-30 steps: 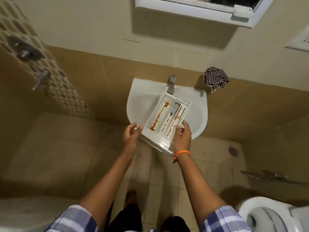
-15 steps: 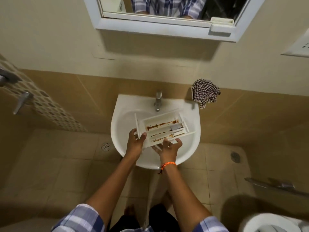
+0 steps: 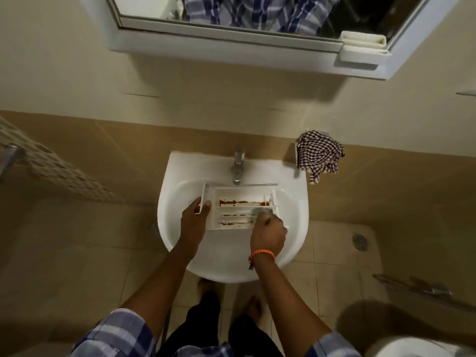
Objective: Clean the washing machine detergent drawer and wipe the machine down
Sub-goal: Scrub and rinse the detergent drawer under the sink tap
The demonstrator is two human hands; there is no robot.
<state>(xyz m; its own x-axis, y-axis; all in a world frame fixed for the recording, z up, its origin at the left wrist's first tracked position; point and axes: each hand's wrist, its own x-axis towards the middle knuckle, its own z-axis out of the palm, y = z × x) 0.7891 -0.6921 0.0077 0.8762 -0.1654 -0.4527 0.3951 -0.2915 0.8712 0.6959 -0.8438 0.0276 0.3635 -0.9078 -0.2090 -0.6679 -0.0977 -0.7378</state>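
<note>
The drawer [image 3: 240, 208] lies across the sink [image 3: 231, 253] under the tap [image 3: 238, 164], brown streaks in its compartments. The left hand [image 3: 194, 219] grips its left end; the right hand [image 3: 268, 231] is fisted over its right part. A checked cloth [image 3: 319, 154] hangs beside the sink.

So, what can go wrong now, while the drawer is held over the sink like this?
1. The detergent drawer spans the sink basin; only the left hand grips its end, so it may tip.
2. The right hand works on a small part inside; forcing it could snap the plastic.
3. The faucet sits just above the drawer; water could splash brown residue onto the rim or floor.
</note>
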